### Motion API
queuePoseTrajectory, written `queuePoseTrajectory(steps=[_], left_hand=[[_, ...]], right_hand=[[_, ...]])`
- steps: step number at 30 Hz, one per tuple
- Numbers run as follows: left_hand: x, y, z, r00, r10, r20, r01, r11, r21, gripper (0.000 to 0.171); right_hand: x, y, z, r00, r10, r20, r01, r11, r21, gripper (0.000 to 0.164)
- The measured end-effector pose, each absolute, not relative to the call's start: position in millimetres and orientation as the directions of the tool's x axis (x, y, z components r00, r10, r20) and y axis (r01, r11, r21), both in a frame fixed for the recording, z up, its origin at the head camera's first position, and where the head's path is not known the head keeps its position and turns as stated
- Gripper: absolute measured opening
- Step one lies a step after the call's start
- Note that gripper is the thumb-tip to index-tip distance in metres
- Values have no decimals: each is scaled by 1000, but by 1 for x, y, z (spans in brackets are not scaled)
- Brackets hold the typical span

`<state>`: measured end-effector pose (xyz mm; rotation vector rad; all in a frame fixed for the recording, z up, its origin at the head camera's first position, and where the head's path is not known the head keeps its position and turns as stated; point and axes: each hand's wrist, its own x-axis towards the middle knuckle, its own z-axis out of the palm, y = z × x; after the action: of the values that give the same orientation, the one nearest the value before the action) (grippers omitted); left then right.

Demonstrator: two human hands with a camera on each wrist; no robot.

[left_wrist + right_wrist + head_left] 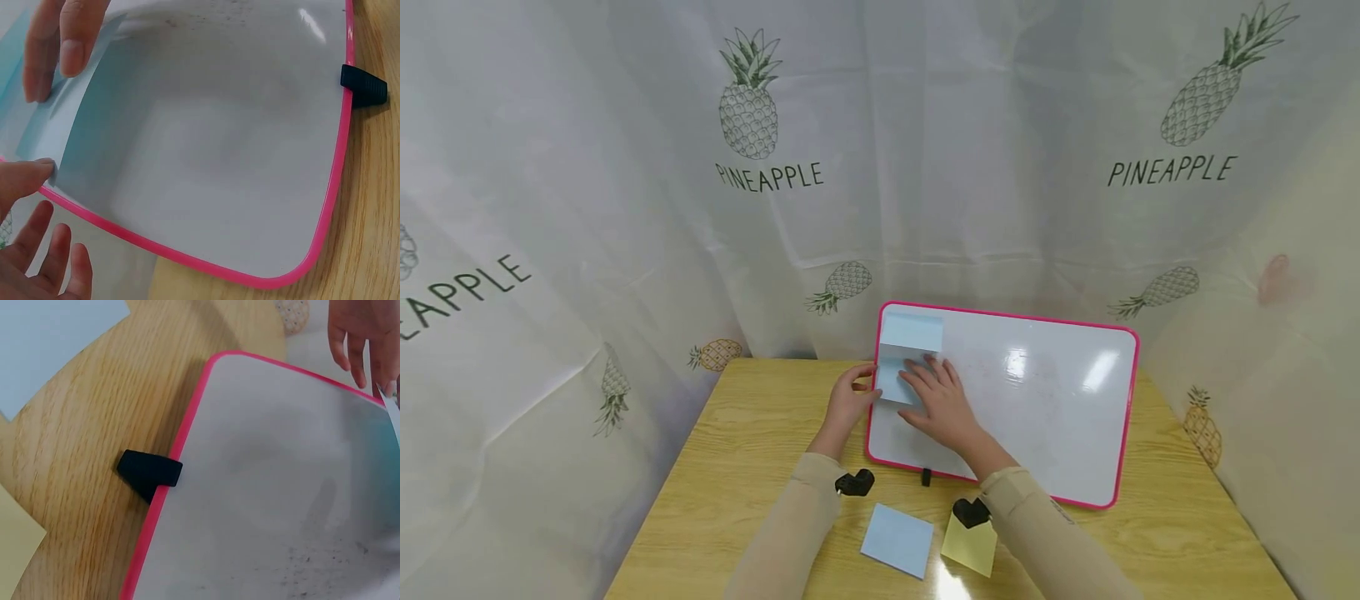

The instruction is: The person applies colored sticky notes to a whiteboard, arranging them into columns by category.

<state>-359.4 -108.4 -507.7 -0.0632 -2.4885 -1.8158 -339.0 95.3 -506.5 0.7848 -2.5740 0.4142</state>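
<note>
A whiteboard (1030, 400) with a pink rim leans at the back of the table. Near its upper left corner is a light blue sticky note (912, 332), and just below it a second blue sticky note (891, 383). My right hand (943, 404) lies over this lower note, fingers spread and fingertips touching it. At the board's left rim is my left hand (848, 407); its thumb (28, 178) touches the lower note's bottom left corner, the other fingers relaxed outside the rim. In the left wrist view the note's bottom edge stands off the board.
A blue sticky-note pad (897, 540) and a yellow sticky-note pad (968, 546) lie on the wooden table (730, 450) in front of the board. A black clip-like piece (927, 477) sits on the board's bottom rim. Behind hangs a pineapple-print curtain (970, 167).
</note>
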Motion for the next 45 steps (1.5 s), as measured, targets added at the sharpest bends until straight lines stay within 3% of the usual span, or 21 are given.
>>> queuePoseTrajectory(steps=[8, 23, 34, 45], left_hand=[[-353, -115, -508, -995, 15, 102, 102, 287, 952, 43], [-342, -127, -506, -992, 4, 127, 124, 246, 961, 43], [-324, -140, -503, -990, 41, 134, 140, 257, 956, 43], [-292, -150, -510, -989, 104, 103, 133, 338, 932, 43]], right_hand=[[-343, 87, -503, -746, -474, 467, -591, 795, -136, 63], [-347, 77, -496, -796, -471, 380, -564, 806, -182, 64], [-332, 71, -487, -786, -474, 396, -600, 738, -308, 59], [-306, 83, -513, -747, -436, 501, -647, 651, -397, 49]])
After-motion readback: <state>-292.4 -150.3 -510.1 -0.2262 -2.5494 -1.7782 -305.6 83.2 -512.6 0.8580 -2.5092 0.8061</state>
